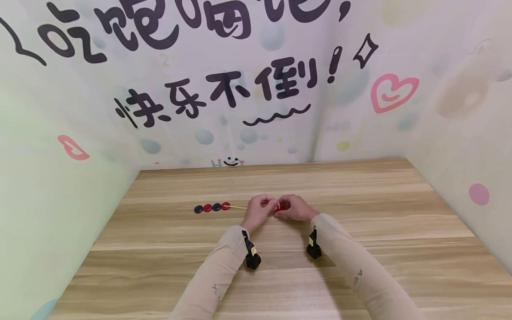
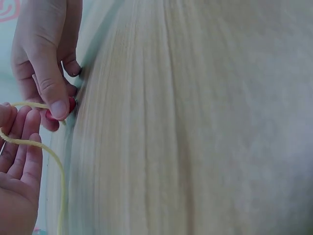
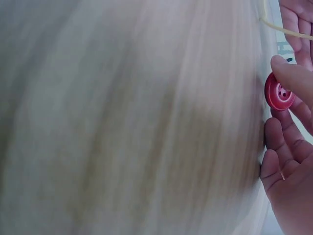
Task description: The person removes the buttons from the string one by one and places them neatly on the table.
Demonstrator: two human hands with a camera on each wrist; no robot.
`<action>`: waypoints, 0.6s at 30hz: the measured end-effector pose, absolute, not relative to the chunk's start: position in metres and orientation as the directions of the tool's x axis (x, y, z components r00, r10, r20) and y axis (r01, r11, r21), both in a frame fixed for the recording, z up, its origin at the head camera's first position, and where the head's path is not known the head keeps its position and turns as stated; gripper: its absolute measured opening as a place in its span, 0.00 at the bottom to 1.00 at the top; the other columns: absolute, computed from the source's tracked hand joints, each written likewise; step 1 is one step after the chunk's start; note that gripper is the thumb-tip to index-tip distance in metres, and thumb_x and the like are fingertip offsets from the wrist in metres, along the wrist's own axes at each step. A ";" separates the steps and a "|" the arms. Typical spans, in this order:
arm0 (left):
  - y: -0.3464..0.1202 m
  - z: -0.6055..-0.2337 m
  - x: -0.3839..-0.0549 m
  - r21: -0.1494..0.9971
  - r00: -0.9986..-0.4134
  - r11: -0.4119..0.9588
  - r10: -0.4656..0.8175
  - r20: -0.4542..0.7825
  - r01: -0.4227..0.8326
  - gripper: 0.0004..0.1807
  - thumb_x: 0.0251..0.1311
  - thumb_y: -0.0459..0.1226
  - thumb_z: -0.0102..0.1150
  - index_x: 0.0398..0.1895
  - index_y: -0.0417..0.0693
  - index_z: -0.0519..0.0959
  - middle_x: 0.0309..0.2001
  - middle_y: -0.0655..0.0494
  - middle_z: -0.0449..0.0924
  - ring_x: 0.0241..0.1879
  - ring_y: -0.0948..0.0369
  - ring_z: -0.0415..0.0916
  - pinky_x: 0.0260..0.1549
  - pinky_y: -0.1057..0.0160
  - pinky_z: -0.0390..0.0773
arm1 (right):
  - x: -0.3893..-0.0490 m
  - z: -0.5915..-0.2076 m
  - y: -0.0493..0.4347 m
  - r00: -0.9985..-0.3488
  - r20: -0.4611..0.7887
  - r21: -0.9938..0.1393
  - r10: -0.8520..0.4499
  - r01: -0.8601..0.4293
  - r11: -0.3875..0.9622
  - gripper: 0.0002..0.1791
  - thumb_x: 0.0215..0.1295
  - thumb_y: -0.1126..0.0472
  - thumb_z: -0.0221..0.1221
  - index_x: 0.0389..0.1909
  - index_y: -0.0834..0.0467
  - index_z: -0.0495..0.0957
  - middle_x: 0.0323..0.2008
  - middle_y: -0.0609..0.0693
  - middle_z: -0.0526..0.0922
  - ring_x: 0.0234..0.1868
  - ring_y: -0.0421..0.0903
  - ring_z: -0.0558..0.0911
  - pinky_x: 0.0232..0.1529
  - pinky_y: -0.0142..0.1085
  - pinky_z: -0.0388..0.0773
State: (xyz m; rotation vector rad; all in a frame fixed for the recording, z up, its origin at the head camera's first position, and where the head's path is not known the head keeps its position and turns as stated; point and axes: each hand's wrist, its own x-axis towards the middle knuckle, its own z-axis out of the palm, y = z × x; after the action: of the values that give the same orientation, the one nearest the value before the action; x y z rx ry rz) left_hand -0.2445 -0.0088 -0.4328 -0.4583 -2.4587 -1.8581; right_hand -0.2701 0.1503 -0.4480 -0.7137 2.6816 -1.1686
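Note:
My right hand (image 1: 297, 208) pinches a red button (image 3: 275, 96) between thumb and fingers; its holes show in the right wrist view. Close beside it, my left hand (image 1: 258, 213) grips a yellow cord (image 2: 59, 181) at its fingertips. One stretch of cord runs from those fingers to the red button, and a short bit shows just below it in the left wrist view. The rest trails left to a red button (image 1: 226, 205) at the end of a row on the table. That row also has a dark button (image 1: 217, 207), another red button (image 1: 207, 207) and another dark button (image 1: 198, 209).
Both hands are low over the wood-grain table (image 1: 360, 266). A printed white backdrop (image 1: 180, 146) stands along its back edge and sides. Each sleeve carries a small black camera at the wrist, the left camera (image 1: 252, 258) and the right camera (image 1: 314, 246).

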 end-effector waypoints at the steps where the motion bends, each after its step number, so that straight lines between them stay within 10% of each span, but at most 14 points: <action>1: -0.009 -0.437 -0.247 0.935 -0.956 0.251 0.214 0.199 0.251 0.08 0.57 0.31 0.54 0.31 0.32 0.78 0.28 0.45 0.79 0.30 0.54 0.77 0.31 0.68 0.75 | -0.270 -0.448 0.150 -0.881 0.063 -0.720 -0.469 -0.365 0.590 0.10 0.49 0.63 0.65 0.30 0.61 0.75 0.25 0.46 0.75 0.27 0.39 0.70 0.29 0.31 0.68; 8: -0.012 -0.435 -0.244 0.961 -0.970 0.217 0.207 0.126 0.171 0.10 0.58 0.31 0.53 0.33 0.28 0.77 0.32 0.35 0.78 0.35 0.44 0.76 0.23 0.71 0.71 | -0.269 -0.448 0.150 -0.889 0.046 -0.721 -0.455 -0.345 0.601 0.08 0.49 0.64 0.64 0.28 0.61 0.75 0.22 0.46 0.73 0.26 0.40 0.69 0.27 0.31 0.66; 18: -0.019 -0.452 -0.249 0.943 -0.976 0.283 0.180 0.126 0.174 0.08 0.56 0.33 0.55 0.32 0.34 0.78 0.30 0.45 0.80 0.31 0.56 0.77 0.24 0.72 0.72 | -0.270 -0.449 0.151 -0.869 0.064 -0.674 -0.490 -0.400 0.621 0.04 0.52 0.64 0.62 0.23 0.61 0.79 0.19 0.44 0.72 0.24 0.39 0.67 0.25 0.29 0.64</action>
State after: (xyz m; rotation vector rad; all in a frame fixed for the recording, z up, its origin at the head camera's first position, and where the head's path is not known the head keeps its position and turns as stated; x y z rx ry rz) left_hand -0.2494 -0.0187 -0.4518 -0.3482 -2.5202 -1.8520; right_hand -0.2696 0.1506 -0.4491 -0.7485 2.7135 -1.0807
